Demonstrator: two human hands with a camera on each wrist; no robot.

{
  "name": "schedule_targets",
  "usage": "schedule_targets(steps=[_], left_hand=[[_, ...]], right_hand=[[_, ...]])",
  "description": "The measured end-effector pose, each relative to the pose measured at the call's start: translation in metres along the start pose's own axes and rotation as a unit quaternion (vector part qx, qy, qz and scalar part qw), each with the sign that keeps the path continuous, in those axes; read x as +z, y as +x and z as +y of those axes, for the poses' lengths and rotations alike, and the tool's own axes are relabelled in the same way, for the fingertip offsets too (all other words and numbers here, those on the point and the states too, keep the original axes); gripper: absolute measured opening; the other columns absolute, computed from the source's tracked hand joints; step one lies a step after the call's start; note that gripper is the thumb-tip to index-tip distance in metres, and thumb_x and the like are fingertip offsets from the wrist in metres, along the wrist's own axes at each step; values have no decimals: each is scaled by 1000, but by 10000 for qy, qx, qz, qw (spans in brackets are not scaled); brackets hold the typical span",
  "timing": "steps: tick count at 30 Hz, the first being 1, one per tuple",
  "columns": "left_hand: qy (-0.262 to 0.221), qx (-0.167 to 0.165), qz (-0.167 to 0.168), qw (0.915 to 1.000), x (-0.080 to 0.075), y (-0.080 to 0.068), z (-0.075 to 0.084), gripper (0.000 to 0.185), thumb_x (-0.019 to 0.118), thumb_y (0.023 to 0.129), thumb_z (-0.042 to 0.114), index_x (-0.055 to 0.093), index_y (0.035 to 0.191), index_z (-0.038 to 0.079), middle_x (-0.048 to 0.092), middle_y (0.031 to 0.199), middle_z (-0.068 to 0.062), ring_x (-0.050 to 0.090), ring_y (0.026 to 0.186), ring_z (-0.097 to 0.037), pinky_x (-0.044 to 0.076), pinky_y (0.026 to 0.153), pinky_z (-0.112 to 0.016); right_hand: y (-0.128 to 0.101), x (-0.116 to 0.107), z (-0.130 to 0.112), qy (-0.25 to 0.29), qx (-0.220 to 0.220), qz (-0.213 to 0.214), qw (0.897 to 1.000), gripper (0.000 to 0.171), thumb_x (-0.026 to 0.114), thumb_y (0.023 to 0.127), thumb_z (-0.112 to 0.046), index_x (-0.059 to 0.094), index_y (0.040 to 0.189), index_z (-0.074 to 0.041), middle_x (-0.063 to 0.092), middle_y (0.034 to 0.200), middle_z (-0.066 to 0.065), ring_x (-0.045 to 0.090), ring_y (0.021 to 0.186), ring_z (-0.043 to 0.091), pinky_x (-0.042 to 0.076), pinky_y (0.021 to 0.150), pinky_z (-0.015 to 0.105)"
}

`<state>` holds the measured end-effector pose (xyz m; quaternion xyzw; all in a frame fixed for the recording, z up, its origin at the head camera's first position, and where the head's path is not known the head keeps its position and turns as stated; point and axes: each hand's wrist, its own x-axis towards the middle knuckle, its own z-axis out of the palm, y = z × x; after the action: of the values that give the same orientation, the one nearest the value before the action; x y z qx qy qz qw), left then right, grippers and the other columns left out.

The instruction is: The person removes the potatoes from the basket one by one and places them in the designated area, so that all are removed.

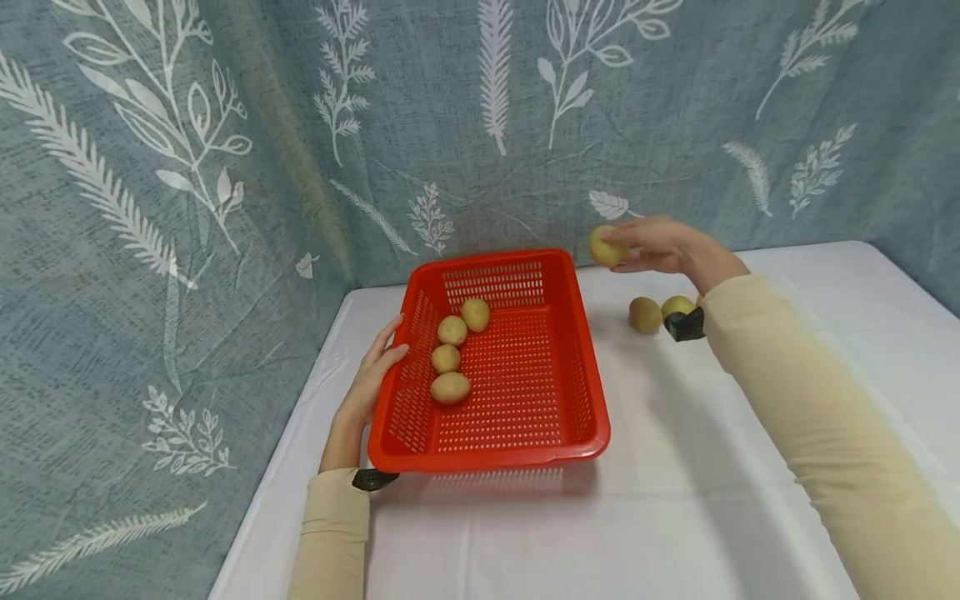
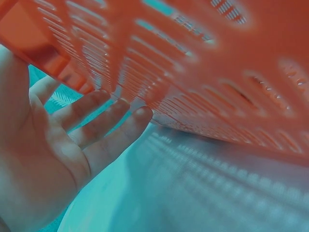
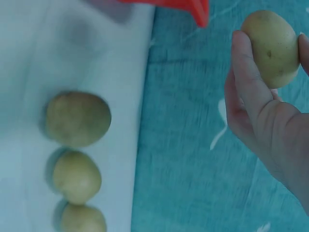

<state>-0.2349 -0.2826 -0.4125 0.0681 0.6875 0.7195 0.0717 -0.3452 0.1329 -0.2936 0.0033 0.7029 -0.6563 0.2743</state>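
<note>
A red slotted plastic basket [image 1: 577,400] stands on a white table, with several potatoes [image 1: 451,387] lying along its left side. My left hand [image 1: 372,371] rests with straight fingers against the basket's left wall; the left wrist view shows the fingers [image 2: 104,123] touching the basket's slotted side [image 2: 203,72]. My right hand [image 1: 639,248] pinches one potato [image 1: 606,247] in the air beside the basket's far right corner. The right wrist view shows that potato [image 3: 273,46] between fingers and thumb [image 3: 248,72]. Loose potatoes [image 1: 645,314] lie on the table below that hand.
Three loose potatoes [image 3: 77,118] lie in a row in the right wrist view; the head view shows two, partly behind my right wrist's black strap [image 1: 684,325]. The white cloth [image 1: 675,500] spreads front and right. A leaf-patterned curtain [image 1: 225,167] closes the back and left.
</note>
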Motion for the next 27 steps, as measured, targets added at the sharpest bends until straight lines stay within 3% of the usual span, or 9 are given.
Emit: schedule_targets(steps=[4, 11, 15, 17, 20, 23, 27], left_hand=[[13, 40, 22, 10000, 0, 0, -1, 55, 40, 104, 19, 17, 154, 22, 33, 141, -21, 56, 103, -21, 52, 76, -31], [30, 17, 28, 10000, -1, 0, -2, 55, 40, 104, 19, 17, 154, 23, 34, 139, -19, 58, 99, -19, 52, 75, -31], [47, 10, 2, 10000, -2, 0, -1, 55, 39, 104, 20, 17, 154, 23, 34, 139, -20, 58, 98, -19, 52, 75, -30], [54, 15, -8, 10000, -2, 0, -1, 55, 38, 104, 19, 17, 154, 24, 34, 140, -19, 58, 99, -19, 52, 75, -31], [67, 8, -24, 10000, -3, 1, -1, 54, 38, 104, 19, 17, 154, 24, 33, 141, -19, 57, 100, -20, 52, 76, -31], [62, -14, -26, 10000, -3, 1, -1, 54, 37, 104, 19, 17, 154, 24, 32, 142, -18, 57, 100, -20, 52, 76, -31], [50, -39, -27, 10000, -2, 1, -1, 54, 37, 104, 19, 16, 154, 24, 31, 143, -18, 57, 100, -19, 52, 76, -31]], right_hand=[[-6, -14, 5, 121, 9, 58, 9999, 63, 49, 100, -20, 18, 151, -1, 33, 131, 9, 42, 119, 24, 41, 98, 33], [-15, -41, 15, 146, -85, 145, 9998, 67, 49, 100, -21, 13, 151, 2, 37, 123, 9, 58, 90, 11, 45, 93, 30], [-20, -56, 21, 265, -52, 275, 9993, 67, 51, 98, -22, 15, 150, 1, 39, 119, 8, 60, 84, 9, 46, 91, 29], [-23, -64, 24, 377, -39, 354, 9987, 59, 54, 97, -22, 27, 146, -3, 44, 113, 6, 61, 83, 10, 47, 91, 29], [-29, -75, 29, 503, -29, 464, 9977, 36, 59, 94, -21, 46, 126, -8, 50, 104, 4, 62, 82, 11, 48, 88, 29], [-33, -85, 34, 562, 30, 580, 9967, 24, 61, 93, -22, 49, 110, -10, 49, 104, 5, 62, 81, 12, 50, 85, 28], [-37, -96, 40, 491, 154, 695, 9963, 26, 61, 93, -26, 48, 110, -11, 40, 114, 9, 62, 81, 11, 49, 85, 26]])
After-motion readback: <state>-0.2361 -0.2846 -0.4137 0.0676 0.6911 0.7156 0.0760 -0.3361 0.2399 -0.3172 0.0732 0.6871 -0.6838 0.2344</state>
